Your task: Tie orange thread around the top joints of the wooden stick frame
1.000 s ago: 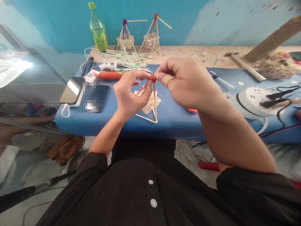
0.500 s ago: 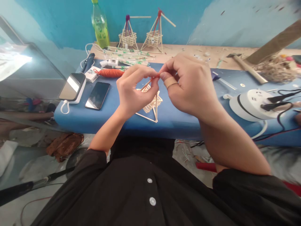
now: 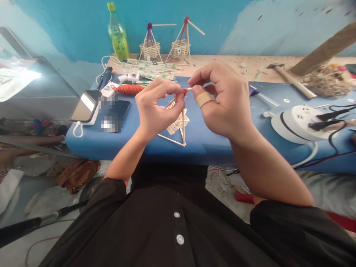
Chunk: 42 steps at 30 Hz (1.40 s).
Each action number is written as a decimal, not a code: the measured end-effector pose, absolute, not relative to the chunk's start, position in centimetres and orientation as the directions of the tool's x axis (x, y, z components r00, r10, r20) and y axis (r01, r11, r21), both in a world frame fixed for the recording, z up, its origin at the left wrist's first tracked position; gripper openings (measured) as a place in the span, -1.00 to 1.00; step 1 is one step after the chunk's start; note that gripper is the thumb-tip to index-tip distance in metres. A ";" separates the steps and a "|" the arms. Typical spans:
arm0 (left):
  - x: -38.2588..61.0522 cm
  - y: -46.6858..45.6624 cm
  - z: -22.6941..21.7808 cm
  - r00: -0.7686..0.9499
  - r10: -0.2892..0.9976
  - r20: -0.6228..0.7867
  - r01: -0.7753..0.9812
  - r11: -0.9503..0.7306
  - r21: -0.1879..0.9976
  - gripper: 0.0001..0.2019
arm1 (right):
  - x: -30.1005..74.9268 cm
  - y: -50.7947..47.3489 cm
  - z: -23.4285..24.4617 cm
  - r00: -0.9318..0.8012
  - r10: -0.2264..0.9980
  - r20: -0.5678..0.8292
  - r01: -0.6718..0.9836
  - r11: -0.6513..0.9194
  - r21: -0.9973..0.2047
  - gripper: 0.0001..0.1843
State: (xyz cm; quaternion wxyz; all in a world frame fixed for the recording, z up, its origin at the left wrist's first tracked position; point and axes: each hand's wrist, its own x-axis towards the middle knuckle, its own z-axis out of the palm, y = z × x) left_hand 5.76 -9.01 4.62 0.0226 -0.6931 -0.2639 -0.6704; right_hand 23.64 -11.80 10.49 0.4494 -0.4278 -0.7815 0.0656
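A small pyramid-shaped frame of thin wooden sticks (image 3: 184, 129) stands on the blue mat, with a stack of crossed short sticks (image 3: 174, 125) inside it. Orange string (image 3: 185, 90) is wound at its top. My left hand (image 3: 158, 107) pinches this wound top between thumb and forefinger, partly hiding the frame. Just right of it, the pale end of a wooden stick (image 3: 190, 88) shows at the tips of my right hand (image 3: 222, 100), whose thumb and fingers are closed on it. A tan bandage (image 3: 203, 98) wraps the right thumb.
Behind are two similar stick frames (image 3: 150, 48), a green bottle (image 3: 118, 40), scattered sticks (image 3: 155, 66) and an orange string bundle (image 3: 129, 89). Two phones (image 3: 86, 105) lie left. A hammer (image 3: 294, 81) and a white power strip (image 3: 297, 124) with cables are on the right.
My right fingers have drawn slightly right from the left fingertips, and a pale stick end now shows between the hands. My left hand keeps its pinch on the top.
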 end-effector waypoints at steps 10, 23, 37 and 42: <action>5.8 -9.0 4.5 -0.068 0.349 0.935 0.400 -0.849 0.346 -0.88 | 22.9 -12.3 9.5 -0.210 0.688 0.694 0.642 0.633 -0.433 -0.93; 5.3 -8.9 3.9 -0.011 0.484 0.875 0.450 -0.779 0.437 -0.96 | 22.7 -11.9 9.0 -0.192 0.677 0.710 0.651 0.629 -0.424 -0.97; 5.1 -8.8 3.6 -0.016 0.494 0.869 0.407 -0.791 0.457 -0.98 | 22.5 -12.7 9.7 -0.203 0.686 0.698 0.683 0.611 -0.401 -0.88; 5.1 -8.8 3.5 -0.017 0.472 0.882 0.435 -0.790 0.431 -0.98 | 22.4 -12.7 9.7 -0.201 0.680 0.705 0.666 0.622 -0.411 -0.89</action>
